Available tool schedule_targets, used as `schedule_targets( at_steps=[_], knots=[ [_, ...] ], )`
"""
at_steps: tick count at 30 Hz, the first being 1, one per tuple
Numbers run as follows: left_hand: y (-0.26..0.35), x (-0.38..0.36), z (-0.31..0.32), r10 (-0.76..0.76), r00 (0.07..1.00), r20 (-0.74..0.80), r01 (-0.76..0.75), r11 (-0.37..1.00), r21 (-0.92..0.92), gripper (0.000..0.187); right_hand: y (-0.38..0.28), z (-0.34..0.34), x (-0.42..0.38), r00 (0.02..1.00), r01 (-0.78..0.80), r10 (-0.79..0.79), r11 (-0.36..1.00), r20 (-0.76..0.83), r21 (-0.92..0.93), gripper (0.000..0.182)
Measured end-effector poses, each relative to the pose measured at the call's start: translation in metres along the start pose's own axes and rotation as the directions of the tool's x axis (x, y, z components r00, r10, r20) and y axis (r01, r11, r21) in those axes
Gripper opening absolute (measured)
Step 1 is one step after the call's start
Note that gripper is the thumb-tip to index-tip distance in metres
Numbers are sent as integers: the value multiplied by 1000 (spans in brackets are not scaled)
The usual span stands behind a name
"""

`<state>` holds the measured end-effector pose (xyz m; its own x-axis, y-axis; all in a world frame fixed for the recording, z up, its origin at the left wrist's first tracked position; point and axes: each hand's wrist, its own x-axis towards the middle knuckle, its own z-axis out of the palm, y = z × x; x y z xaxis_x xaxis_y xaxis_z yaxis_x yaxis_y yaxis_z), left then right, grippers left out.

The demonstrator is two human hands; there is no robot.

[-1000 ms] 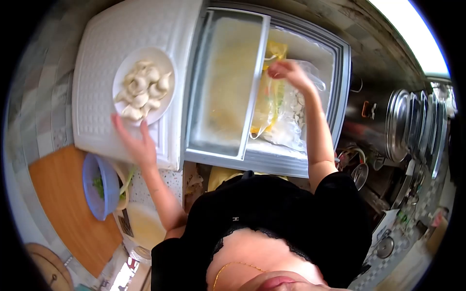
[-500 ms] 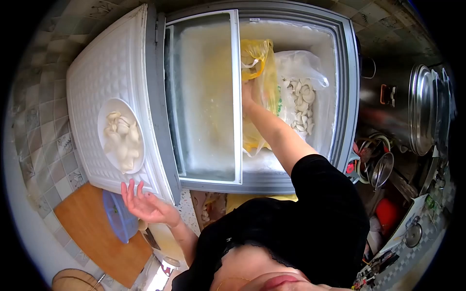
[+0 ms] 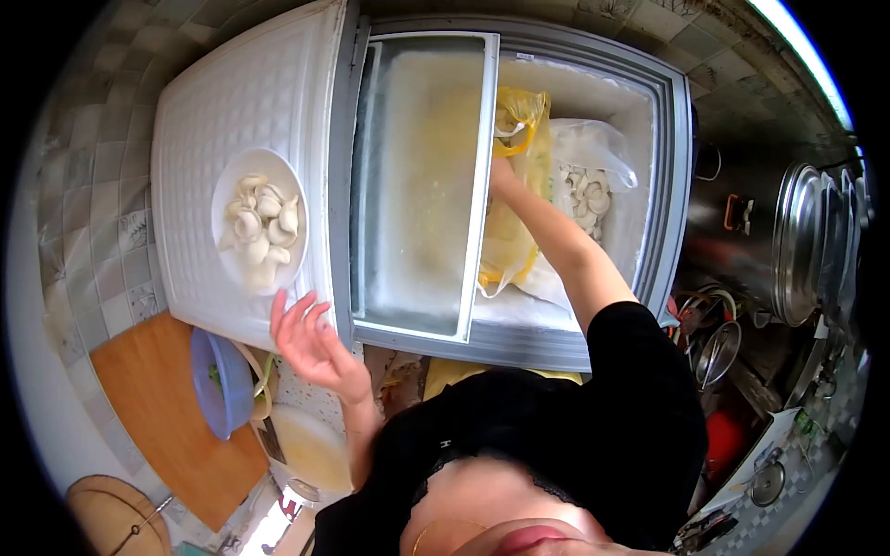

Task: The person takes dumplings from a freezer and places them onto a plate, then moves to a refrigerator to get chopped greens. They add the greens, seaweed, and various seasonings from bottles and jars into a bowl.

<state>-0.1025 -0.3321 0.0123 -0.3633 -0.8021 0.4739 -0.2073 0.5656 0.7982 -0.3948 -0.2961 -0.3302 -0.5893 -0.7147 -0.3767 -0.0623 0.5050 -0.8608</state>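
A white plate of dumplings rests on the white lid of the chest freezer. Just below the plate's lower edge is my left hand, palm up, fingers spread, holding nothing. My right arm reaches down into the freezer. There my right hand is beside a yellow plastic bag, partly beneath the frosted sliding glass; its fingers are hidden, so their grip does not show. To the right of that bag lies a clear bag with more dumplings.
The freezer's grey rim surrounds the opening. At lower left a blue basin stands by a wooden board. Large steel pots and a strainer are at the right.
The view has shifted, so the freezer and plate appear further right. My left hand stays open near the plate, its fingers turned more upward. My right hand remains in the freezer by the yellow bag.
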Motion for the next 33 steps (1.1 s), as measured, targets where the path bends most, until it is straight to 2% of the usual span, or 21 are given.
schedule_targets(
  at_steps=[1,2,3,4,6,8,10,12,14,15,16,18,19,20,21,22,24,26,29,32,33],
  knots=[
    [1,-1,6,-27,999,20,29,997,-70,30,3,-3,0,1000,2,-2,1000,2,-8,26],
    [5,-6,9,-36,999,-1,36,996,-85,30,3,-13,-2,981,116,-133,986,-143,-120,26],
    [2,-5,17,-66,994,83,79,985,-153,28,8,-17,0,924,208,-265,953,-275,-222,26],
    [1,-9,24,-97,982,162,132,966,-221,26,5,-26,-8,924,210,-271,950,-270,-233,26],
    [1,-16,39,-179,919,352,290,911,-292,23,-21,-49,-42,984,-145,158,978,-81,149,31],
    [-7,-32,71,-273,726,631,594,711,-375,22,-65,-80,-99,984,-111,137,972,-116,207,32],
    [-14,-39,85,-281,648,708,672,649,-357,30,-97,-94,-137,983,-68,113,957,-144,282,34],
    [-17,-47,116,-251,681,688,673,584,-453,39,-122,-100,-172,986,92,-80,992,-143,81,37],
    [-10,-36,146,-287,615,734,783,336,-524,48,-176,-86,-214,908,329,-378,910,-181,-250,42],
    [-8,-38,149,-303,647,700,757,367,-541,50,-173,-83,-213,945,259,-276,959,-173,-116,49],
    [-7,-34,149,-309,653,691,753,363,-549,50,-206,-82,-227,925,335,-367,912,-102,-237,44],
    [-10,-18,150,-304,599,741,798,148,-584,44,-229,-72,-237,895,371,-430,863,-115,-343,54],
    [-12,-12,146,-365,579,729,793,42,-608,41,-236,-71,-239,892,385,-442,855,-99,-347,54],
    [-12,-10,140,-371,593,715,780,44,-625,41,-241,-70,-240,907,393,-407,911,-111,-130,60],
    [-12,-7,133,-333,563,756,747,-185,-638,42,-247,-67,-241,924,376,-366,921,-110,97,67],
    [-11,-4,125,-282,544,791,680,-404,-612,44,-252,-63,-242,921,386,-378,917,-93,97,67],
    [-12,-4,115,-284,566,774,656,-413,-632,48,-263,-52,-247,912,400,-382,909,-148,114,73],
    [-10,-4,105,-261,580,771,587,-523,-618,50,-269,-43,-247,889,443,-428,894,-163,64,75],
    [-11,1,87,-261,619,741,552,-526,-647,55,-279,-35,-249,934,353,-347,933,-81,69,85],
    [-15,6,69,-257,662,704,523,-513,-680,59,-296,-28,-253,916,400,-400,916,-3,-31,91],
    [-16,8,64,-254,680,688,520,-493,-697,60,-300,-27,-251,925,370,-374,927,67,57,96]
  ],
)
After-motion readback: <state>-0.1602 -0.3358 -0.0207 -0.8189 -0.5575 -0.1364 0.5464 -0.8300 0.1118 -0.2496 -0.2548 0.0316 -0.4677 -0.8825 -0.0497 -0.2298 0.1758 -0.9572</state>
